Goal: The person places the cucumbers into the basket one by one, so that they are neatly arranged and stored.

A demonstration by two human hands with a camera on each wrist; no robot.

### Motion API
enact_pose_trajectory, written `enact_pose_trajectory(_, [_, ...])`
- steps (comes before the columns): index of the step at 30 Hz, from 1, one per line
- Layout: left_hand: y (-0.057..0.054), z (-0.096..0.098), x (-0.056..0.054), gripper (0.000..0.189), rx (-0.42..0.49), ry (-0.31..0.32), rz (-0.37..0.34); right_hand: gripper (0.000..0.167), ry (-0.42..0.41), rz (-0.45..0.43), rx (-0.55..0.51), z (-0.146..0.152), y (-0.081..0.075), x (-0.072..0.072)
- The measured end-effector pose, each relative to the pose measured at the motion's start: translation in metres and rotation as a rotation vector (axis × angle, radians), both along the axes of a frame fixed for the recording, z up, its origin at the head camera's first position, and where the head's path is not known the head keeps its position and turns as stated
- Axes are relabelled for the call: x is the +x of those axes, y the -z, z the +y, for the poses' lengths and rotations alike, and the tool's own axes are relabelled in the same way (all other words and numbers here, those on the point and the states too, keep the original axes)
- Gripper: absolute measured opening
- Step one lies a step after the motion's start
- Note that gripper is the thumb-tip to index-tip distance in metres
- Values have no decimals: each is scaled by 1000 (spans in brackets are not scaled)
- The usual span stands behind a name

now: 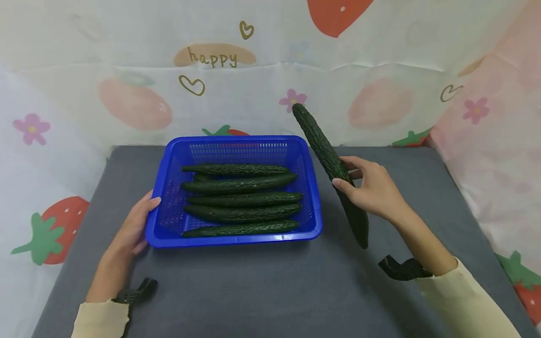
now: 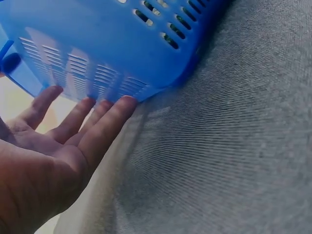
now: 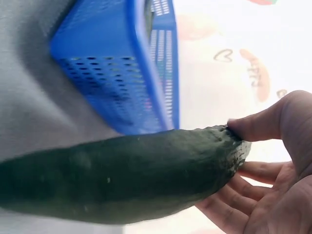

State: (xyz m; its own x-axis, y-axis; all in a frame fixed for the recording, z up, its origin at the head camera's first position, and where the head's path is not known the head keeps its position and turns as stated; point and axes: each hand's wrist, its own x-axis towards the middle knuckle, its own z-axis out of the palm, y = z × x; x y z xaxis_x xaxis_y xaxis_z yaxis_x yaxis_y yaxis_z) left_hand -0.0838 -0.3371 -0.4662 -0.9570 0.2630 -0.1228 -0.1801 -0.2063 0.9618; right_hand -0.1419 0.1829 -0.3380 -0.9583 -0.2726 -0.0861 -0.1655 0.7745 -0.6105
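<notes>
A long dark green cucumber [image 1: 322, 143] is held up in the air to the right of the blue plastic basket [image 1: 314, 206], tilted with its upper end toward the back wall. My right hand [image 1: 372, 188] grips it around the middle, thumb on the near side; the right wrist view shows the thumb and fingers on the cucumber [image 3: 117, 175]. At the basket's left side, my left hand [image 1: 137, 223] holds the rim with the thumb on top. In the left wrist view its fingers [image 2: 105, 131] lie against the slotted outer wall. Several cucumbers [image 1: 245, 200] lie crosswise inside the basket.
The basket stands on a table with a grey cloth [image 1: 253, 291], near its back edge. Behind it hangs a white curtain [image 1: 262, 103] printed with strawberries, hearts and flowers, and a pinkish one [image 1: 498, 155] is on the right. Black straps [image 1: 403, 268] circle both wrists.
</notes>
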Motion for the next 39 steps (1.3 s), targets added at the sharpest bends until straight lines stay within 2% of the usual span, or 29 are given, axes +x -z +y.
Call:
enact_pose_trajectory(6, [5,2,3,37,63,-31,22,58,-50,29,33,-18,-18,-9])
enact_pose_trajectory(11, [5,3,0,46,12,-30,54,55,-86,78,40,-39,-32,-15])
enact_pose_trajectory(15, [4,5,-5,54,-20,-27,49,54,-124,65,41,-58,-39,-21])
enact_pose_trajectory(21, [5,10,-6,59,-38,-48,28,54,-183,43,52,-86,-40,-31])
enact_pose_trajectory(28, [6,6,-1,36,55,-95,25,52,-280,29,68,-121,-42,-39])
enact_pose_trajectory(34, [7,3,1,44,18,-78,15,51,-320,17,78,-138,-47,-41])
enact_pose_trajectory(39, [5,5,-1,42,20,-80,-18,51,-345,5,102,-150,-45,-43])
